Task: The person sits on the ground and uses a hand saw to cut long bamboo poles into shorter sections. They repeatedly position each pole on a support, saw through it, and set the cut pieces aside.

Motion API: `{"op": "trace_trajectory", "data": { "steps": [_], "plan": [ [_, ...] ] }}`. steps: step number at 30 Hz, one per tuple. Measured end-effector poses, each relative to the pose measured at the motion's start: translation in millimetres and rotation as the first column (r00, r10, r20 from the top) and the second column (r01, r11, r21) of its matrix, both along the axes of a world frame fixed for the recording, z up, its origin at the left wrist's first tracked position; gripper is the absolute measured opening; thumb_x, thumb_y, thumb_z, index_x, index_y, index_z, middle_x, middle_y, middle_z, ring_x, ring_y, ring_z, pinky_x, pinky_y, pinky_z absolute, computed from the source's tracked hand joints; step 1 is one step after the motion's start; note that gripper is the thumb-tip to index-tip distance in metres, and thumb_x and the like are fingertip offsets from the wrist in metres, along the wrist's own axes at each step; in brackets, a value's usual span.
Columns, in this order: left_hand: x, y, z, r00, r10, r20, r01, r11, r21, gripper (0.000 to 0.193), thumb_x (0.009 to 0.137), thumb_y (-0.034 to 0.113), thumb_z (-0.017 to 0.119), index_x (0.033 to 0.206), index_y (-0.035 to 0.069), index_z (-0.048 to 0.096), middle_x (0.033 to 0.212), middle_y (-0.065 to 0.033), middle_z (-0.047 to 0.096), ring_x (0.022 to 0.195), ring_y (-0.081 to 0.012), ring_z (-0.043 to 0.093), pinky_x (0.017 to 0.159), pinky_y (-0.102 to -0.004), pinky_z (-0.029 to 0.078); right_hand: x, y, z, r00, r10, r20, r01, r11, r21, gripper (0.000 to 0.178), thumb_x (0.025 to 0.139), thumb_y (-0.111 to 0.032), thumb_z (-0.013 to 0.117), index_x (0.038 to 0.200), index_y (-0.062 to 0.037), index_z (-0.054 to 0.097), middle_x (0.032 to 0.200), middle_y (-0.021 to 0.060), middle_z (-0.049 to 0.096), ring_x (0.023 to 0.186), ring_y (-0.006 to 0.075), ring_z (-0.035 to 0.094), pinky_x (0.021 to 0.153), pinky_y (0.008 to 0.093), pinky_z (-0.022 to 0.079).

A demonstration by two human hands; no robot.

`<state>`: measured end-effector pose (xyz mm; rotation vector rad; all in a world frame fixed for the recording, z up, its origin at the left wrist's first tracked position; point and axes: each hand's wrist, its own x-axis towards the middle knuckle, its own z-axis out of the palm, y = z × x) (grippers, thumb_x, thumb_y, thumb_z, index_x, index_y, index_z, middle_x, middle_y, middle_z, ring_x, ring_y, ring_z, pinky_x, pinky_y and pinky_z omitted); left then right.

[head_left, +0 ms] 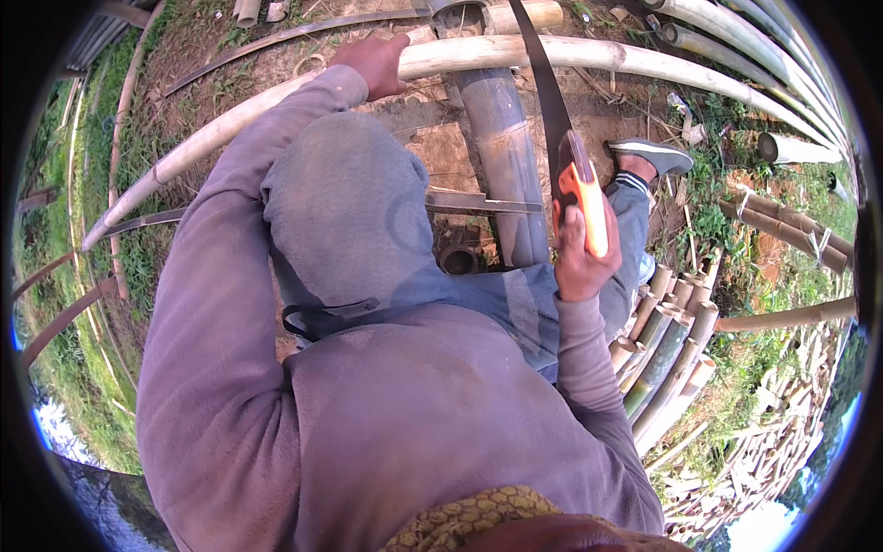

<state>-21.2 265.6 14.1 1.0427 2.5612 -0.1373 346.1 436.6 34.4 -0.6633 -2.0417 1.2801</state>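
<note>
A long pale bamboo pole point(469, 53) runs across in front of me, bent by the lens. My left hand point(372, 69) grips it left of the middle, fingers curled around it and partly hidden. In my right hand point(587, 262) is a handsaw point(552, 106) with an orange handle and dark blade. The blade points away from me and overlaps the pole right of my left hand; whether its teeth touch the pole, I cannot tell. Beneath the pole lies a thick, dark grey bamboo trunk point(506, 152), pointing away from me.
A stack of short cut bamboo pieces point(658, 340) sits beside my right leg. Long bamboo poles point(754, 55) lie at the far right, with tied bamboo point(796, 225) nearer. Split strips point(276, 41) are on the ground at far left. Scraps point(754, 469) cover the lower right.
</note>
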Motion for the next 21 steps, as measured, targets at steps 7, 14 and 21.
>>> {"op": "trace_trajectory", "data": {
  "steps": [7,14,21],
  "plan": [
    [-11,1,11,1.000,0.015,-0.008,-0.015,1.000,0.011,0.074,0.086,0.036,0.078,0.151,0.019,0.049,0.128,-0.0202,0.071,0.119,-0.0394,0.069,0.104,-0.0512,0.055,-108,21,4,0.998,0.033,-0.055,-0.032,0.999,0.030,0.036,0.097,-0.013,0.077,0.129,0.0015,0.069,0.117,0.0165,0.075,0.103,0.0209,0.073,0.091,0.0337,0.056],
    [-3,0,12,0.999,0.002,-0.049,-0.001,1.000,0.019,0.071,0.088,0.036,0.080,0.149,0.014,0.051,0.125,-0.0172,0.074,0.116,-0.0369,0.071,0.103,-0.0504,0.055,72,-48,18,0.990,-0.050,-0.132,0.015,0.967,-0.253,0.043,0.100,-0.009,0.071,0.136,0.0113,0.060,0.132,0.0256,0.070,0.121,0.0339,0.071,0.103,0.0418,0.057],
    [-1,4,8,1.000,0.009,-0.020,-0.009,1.000,0.026,0.075,0.087,0.035,0.079,0.152,0.015,0.047,0.126,-0.0199,0.072,0.119,-0.0404,0.069,0.105,-0.0532,0.053,-138,28,-3,0.991,0.028,-0.133,-0.029,1.000,-0.009,0.035,0.097,-0.010,0.076,0.127,0.0038,0.066,0.113,0.0120,0.073,0.100,0.0190,0.071,0.089,0.0319,0.055]
  ]
}}
